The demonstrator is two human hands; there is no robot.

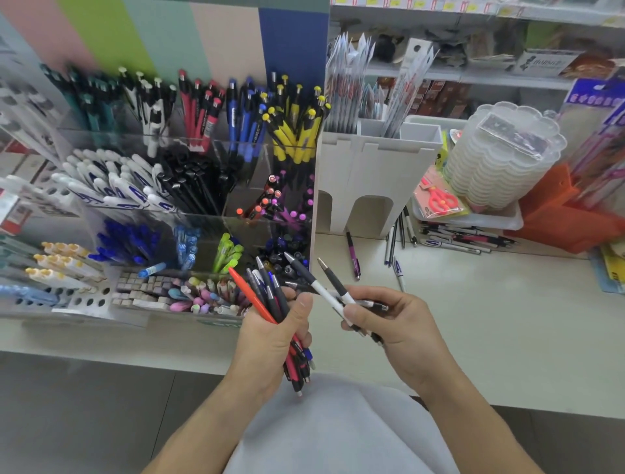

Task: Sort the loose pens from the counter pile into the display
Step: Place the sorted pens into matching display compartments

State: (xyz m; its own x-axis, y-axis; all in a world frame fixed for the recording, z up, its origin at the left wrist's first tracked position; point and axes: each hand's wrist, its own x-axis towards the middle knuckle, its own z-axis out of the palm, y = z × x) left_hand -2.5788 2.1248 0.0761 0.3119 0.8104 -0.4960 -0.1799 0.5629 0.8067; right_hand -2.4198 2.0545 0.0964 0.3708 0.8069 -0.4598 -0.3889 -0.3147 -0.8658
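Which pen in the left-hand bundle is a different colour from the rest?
The orange pen, at the bundle's left edge in the left hand; the others around it are dark.

Little readable text. White markers [111, 189] in the display's middle tier carry a large blue letter "A" on the barrel. Same blue "A" on a loose white marker [399, 270] lying on the worktop [473, 321], and on another [439, 244] in the pile by the tray. Shelf price tags [419, 4] and box print too blurred to read.

Bright, even indoor light, soft shadows; left side motion-blurred, edges bent by wide-angle distortion.
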